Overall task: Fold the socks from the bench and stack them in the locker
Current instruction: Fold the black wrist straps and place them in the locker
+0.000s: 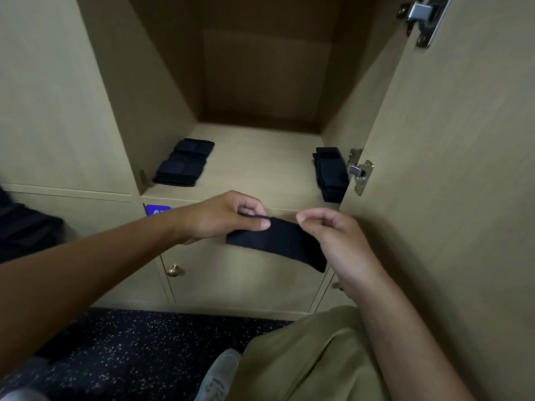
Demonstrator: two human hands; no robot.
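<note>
My left hand (228, 217) pinches the top edge of a black sock (278, 241), and my right hand (333, 241) grips its other end, holding it in front of the open locker (254, 169). Folded sock stacks sit on the shelf, one at the left (183, 163), one at the right (330, 175).

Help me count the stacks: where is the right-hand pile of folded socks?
The right-hand pile sits on the locker shelf at its front right corner, beside the door hinge.

Pale wooden cabinetry (52, 96) fills the far wall. Lower doors carry 1 brass knob (173, 270). Dark speckled flooring (130, 342) lies near. Lighting is dim.
</note>
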